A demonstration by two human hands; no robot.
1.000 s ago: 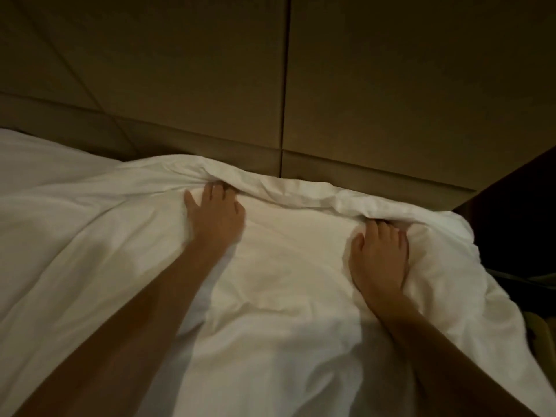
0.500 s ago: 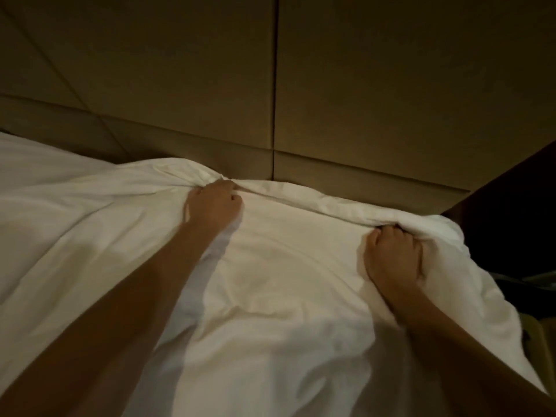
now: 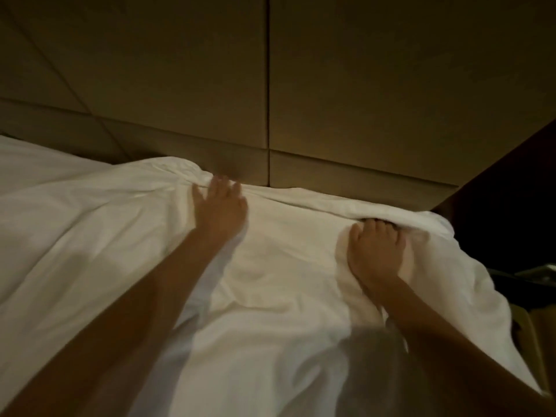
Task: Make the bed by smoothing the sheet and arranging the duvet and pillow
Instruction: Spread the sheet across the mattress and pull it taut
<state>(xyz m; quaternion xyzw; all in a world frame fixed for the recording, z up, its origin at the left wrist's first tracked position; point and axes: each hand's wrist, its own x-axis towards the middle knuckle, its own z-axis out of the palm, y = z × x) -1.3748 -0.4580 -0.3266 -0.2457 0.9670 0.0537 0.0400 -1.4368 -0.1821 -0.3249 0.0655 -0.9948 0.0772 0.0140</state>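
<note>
Left hand [image 3: 221, 206] spread, right hand [image 3: 376, 252] gripping duvet [image 3: 270, 296] top edge.

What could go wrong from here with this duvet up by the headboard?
Only the right hand grips the duvet; the left hand is open at its top edge, so a pull now may skew it. The bunched fold along the padded headboard could end up lumpy. Creases across the middle likely need smoothing.
</note>
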